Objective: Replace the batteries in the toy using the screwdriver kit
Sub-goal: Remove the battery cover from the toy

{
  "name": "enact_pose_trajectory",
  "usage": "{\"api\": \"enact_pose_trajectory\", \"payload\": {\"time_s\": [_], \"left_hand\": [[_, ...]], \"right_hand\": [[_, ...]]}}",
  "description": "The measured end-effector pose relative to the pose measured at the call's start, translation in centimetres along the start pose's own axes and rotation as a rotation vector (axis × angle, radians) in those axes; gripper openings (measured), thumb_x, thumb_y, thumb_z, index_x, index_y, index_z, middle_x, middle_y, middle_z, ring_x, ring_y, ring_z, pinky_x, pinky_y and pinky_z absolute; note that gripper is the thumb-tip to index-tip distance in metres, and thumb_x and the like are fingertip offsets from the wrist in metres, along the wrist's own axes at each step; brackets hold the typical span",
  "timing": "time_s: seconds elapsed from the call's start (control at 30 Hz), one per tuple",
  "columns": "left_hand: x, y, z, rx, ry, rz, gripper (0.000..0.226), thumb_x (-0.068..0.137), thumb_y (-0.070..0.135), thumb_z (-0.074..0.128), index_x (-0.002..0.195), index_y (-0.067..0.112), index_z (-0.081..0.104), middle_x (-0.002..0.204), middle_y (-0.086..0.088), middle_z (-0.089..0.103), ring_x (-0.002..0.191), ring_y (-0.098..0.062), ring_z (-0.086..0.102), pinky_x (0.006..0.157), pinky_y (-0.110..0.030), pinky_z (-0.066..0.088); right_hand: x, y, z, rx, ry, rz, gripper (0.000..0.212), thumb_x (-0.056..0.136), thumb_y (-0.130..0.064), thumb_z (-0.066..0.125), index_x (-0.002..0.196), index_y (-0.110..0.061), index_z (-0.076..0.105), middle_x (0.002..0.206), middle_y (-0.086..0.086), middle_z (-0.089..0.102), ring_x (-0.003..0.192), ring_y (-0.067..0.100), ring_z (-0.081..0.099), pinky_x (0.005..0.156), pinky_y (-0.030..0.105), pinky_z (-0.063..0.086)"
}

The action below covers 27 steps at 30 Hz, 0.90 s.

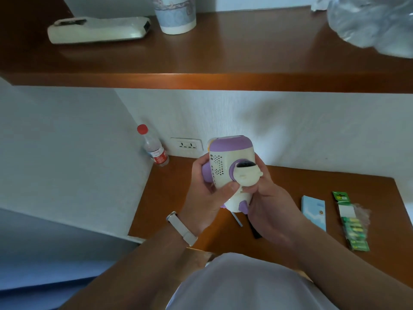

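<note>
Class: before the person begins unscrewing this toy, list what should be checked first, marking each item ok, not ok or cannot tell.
1. Secure hold on the toy: ok; left hand and right hand both grip it.
2. Battery cover facing the person: cannot tell; only the grille side shows.
3. New cells ready: ok; the battery pack lies on the desk.
4. Holding the screwdriver: not ok; it seems to lie on the desk under the toy.
5. One hand free: not ok.

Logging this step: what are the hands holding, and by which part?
The toy: left hand grips its left side by the perforated panel, right hand its lower right side.
</note>
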State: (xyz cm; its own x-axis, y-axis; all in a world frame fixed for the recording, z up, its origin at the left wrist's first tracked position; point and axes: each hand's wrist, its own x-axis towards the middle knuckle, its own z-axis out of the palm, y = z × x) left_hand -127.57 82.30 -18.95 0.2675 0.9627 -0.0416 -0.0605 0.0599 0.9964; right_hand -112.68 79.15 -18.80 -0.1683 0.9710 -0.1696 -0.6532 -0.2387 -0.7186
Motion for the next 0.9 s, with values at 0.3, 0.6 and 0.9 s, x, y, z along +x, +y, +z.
{"api": "enact_pose_trajectory", "payload": {"time_s": [0.3, 0.6, 0.9], "left_hand": [[0.5, -0.5, -1.4, -0.057, 0.005, -0.025, 0.076, 0.070, 0.021, 0.084, 0.130, 0.027, 0.038, 0.113, 0.016, 0.067, 0.113, -0.013, 0.065, 0.078, -0.027, 0.059], [1.3, -1.1, -1.7, -0.076, 0.028, -0.046, 0.068, 0.077, 0.017, 0.084, 0.129, 0.026, 0.042, 0.111, 0.018, 0.068, 0.111, -0.010, 0.066, 0.077, -0.025, 0.059], [1.7, -1.5, -0.9, -0.196, 0.120, -0.179, 0.078, 0.065, 0.037, 0.090, 0.129, 0.022, 0.047, 0.117, -0.001, 0.068, 0.106, -0.019, 0.070, 0.076, -0.031, 0.060]], "right_hand": [[1.3, 0.9, 0.7, 0.128, 0.007, 0.024, 0.074, 0.070, 0.002, 0.060, 0.137, -0.026, 0.052, 0.122, 0.009, 0.068, 0.104, 0.029, 0.070, 0.059, 0.038, 0.060], [1.4, 0.2, 1.4, 0.110, -0.055, 0.064, 0.055, 0.087, -0.004, 0.052, 0.141, -0.009, 0.049, 0.123, 0.012, 0.067, 0.110, 0.026, 0.067, 0.083, 0.037, 0.057], [0.9, 0.4, 0.1, -0.256, 0.169, 0.069, 0.050, 0.069, -0.040, 0.068, 0.116, -0.055, 0.061, 0.117, -0.013, 0.068, 0.104, 0.010, 0.068, 0.076, 0.028, 0.057]]}}
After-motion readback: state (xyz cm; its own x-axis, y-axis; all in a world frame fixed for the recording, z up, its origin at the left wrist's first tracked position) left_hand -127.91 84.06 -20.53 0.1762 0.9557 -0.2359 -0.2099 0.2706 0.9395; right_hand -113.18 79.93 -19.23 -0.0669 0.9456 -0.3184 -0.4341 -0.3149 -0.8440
